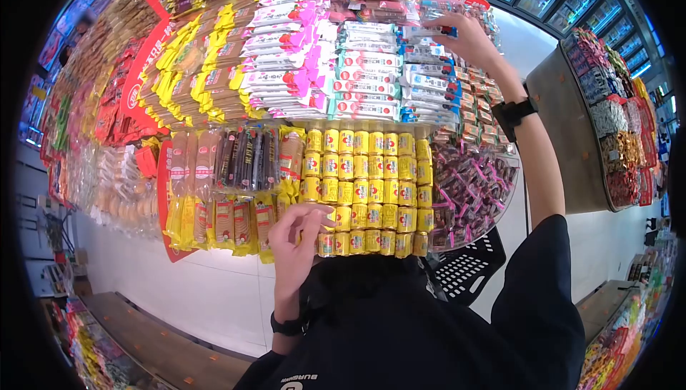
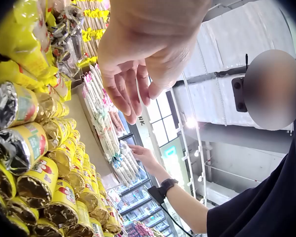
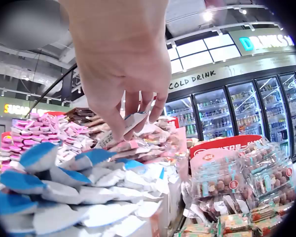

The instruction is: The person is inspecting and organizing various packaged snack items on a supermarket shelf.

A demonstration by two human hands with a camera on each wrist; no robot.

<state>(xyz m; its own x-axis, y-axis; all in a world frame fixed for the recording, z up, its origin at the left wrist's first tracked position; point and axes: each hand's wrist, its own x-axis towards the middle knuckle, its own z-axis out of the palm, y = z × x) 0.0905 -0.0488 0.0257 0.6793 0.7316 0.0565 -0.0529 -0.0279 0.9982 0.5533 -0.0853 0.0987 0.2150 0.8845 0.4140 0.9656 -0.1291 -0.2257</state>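
My right hand [image 1: 468, 38] reaches over the far end of the stack of blue-and-white packets [image 1: 429, 79]. In the right wrist view, the right hand [image 3: 126, 64] pinches one white packet [image 3: 123, 129] between thumb and fingers, above the blue-tipped packets [image 3: 84, 192]. My left hand [image 1: 294, 243] hovers by the near left corner of the yellow cans [image 1: 357, 193], fingers bent and holding nothing. In the left wrist view, that hand [image 2: 143, 54] hangs in the air to the right of the yellow cans [image 2: 39, 182].
Pink-and-white packets [image 1: 286, 54] and yellow-edged packets [image 1: 193, 68] lie left of the white ones. Dark sweets with pink ties [image 1: 471, 193] fill a rounded bin at right. A black basket [image 1: 468, 268] is beside the body. Drink fridges [image 3: 237, 108] stand beyond.
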